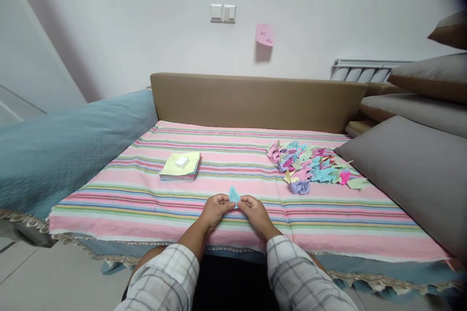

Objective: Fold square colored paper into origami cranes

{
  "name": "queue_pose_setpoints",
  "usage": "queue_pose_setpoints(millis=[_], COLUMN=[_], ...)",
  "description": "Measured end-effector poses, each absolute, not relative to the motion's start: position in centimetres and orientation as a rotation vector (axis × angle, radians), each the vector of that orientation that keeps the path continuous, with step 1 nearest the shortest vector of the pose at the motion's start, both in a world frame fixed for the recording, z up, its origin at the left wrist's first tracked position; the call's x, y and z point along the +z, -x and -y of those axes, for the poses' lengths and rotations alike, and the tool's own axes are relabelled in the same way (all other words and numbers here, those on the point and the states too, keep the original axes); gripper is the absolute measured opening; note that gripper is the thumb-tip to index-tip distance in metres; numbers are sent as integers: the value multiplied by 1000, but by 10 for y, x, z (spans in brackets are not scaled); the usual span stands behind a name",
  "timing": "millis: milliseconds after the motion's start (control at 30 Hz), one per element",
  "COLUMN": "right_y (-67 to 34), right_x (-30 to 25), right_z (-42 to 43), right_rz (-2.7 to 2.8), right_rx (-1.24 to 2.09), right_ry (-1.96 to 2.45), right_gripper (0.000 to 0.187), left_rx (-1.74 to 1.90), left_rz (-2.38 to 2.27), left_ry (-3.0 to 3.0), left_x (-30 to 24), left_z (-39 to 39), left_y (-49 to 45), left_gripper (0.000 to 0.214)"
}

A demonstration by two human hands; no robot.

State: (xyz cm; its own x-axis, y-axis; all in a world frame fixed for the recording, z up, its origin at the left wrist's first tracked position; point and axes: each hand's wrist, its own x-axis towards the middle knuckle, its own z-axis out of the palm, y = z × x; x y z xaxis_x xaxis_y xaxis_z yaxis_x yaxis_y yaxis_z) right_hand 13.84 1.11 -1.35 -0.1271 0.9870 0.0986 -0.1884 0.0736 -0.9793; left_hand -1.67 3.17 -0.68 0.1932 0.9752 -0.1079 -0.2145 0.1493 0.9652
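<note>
pinching blue paper [234, 195] from both sides, left hand [216, 210] and right hand [255, 212] perhaps steady its fold (a white block [182, 162] maybe weighs down the paper stack [191, 167]).

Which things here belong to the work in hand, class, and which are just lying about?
Belong, it seems:
blue paper, held by left hand and right hand
square paper stack
folded paper pile

Just about:
pink sticky note
large grey cushion
wall switches

Left grip [216, 210] and right grip [255, 212] pinch close together, both forearms [194, 240] angled inward.
</note>
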Motion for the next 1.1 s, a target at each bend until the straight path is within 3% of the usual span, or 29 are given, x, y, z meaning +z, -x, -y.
queue_pose_setpoints(millis=[533, 1100], right_y=[-134, -131], right_x=[-23, -13], right_z=[-7, -7], right_rz=[1158, 1200], right_rx=[870, 1043], right_ry=[1126, 1036], right_gripper=[29, 28], left_rx=[1188, 1206], left_rz=[-938, -1054], left_ry=[-1076, -1173], left_x=[-5, -8], left_z=[-27, -26], left_y=[7, 3], left_gripper=[35, 32])
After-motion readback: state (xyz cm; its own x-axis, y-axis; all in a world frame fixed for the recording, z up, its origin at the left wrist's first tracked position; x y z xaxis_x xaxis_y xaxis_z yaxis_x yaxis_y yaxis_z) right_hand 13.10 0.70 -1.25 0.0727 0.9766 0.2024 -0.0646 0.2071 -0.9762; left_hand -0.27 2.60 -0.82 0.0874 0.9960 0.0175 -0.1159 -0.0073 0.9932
